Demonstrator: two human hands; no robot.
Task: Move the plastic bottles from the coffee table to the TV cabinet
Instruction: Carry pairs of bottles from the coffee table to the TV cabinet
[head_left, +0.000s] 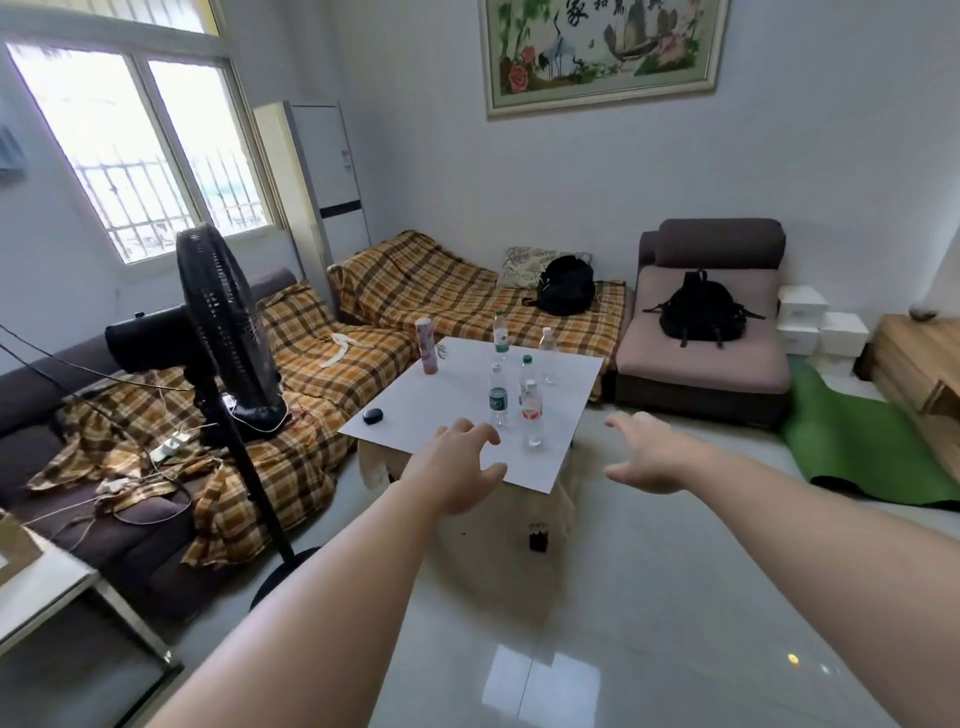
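Several clear plastic bottles stand upright on the white-topped coffee table. Nearest me are a red-labelled bottle and a green-labelled bottle; a green-capped one stands right behind them. Two more bottles stand at the table's far side. My left hand reaches over the table's near edge, fingers spread, short of the nearest bottles. My right hand hovers to the right of the table, fingers apart, holding nothing. A wooden cabinet shows at the right edge.
A pink cylindrical can and a small dark case also sit on the table. A black standing fan is at the left before a plaid-covered sofa. A green mat lies on the floor at the right. Backpacks rest on the seats.
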